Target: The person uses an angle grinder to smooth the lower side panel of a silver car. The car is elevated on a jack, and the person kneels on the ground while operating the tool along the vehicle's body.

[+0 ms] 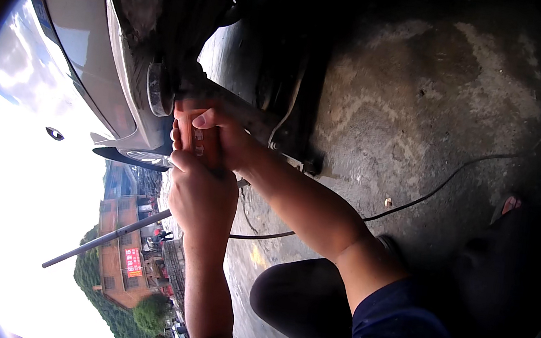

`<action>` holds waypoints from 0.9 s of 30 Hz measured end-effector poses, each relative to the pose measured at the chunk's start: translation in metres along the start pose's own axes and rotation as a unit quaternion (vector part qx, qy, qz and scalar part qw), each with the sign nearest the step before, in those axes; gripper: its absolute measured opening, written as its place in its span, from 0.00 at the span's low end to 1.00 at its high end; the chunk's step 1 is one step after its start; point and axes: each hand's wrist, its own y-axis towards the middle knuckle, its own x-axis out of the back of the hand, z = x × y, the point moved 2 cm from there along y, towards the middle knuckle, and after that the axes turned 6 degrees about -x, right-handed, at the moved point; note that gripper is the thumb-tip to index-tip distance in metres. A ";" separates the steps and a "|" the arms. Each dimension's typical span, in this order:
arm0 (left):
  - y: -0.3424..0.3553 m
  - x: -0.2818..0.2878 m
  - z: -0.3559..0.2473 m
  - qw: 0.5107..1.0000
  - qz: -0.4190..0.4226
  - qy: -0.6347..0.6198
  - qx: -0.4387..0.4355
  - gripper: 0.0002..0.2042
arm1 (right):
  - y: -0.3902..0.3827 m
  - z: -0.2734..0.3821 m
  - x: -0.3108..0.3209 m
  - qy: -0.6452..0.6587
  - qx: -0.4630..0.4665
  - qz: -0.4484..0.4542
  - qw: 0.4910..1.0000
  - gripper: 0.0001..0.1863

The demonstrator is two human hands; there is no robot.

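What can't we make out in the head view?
All in the head view:
- Orange block: partly covered by the left hand and right hand.
- Grey rod: middle stretch hidden behind the left hand.
- Car: cut off by the upper edge; underside lost in shadow.
- Distant figures: too small for detail.

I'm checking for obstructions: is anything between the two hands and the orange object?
Nothing visible: the left hand and right hand grip the orange object directly. The dark bar passes behind the left hand, not between.
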 end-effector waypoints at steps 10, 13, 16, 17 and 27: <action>0.002 0.006 -0.011 1.000 -0.009 0.003 -0.016 0.22 | 0.000 0.013 -0.003 0.013 -0.001 0.032 0.999 0.27; 0.002 -0.001 -0.009 1.000 -0.001 -0.002 -0.008 0.22 | 0.000 0.012 -0.001 0.005 -0.009 0.009 1.000 0.27; 0.005 -0.004 -0.006 0.999 0.039 -0.013 0.016 0.23 | -0.002 0.003 0.006 0.010 -0.033 -0.014 0.999 0.28; 0.005 -0.002 -0.010 0.999 0.032 -0.015 0.010 0.23 | -0.002 0.003 0.010 0.014 -0.042 -0.020 0.999 0.28; 0.001 -0.008 0.001 0.999 0.038 -0.028 0.021 0.25 | -0.004 -0.001 0.005 0.029 -0.046 -0.042 0.998 0.26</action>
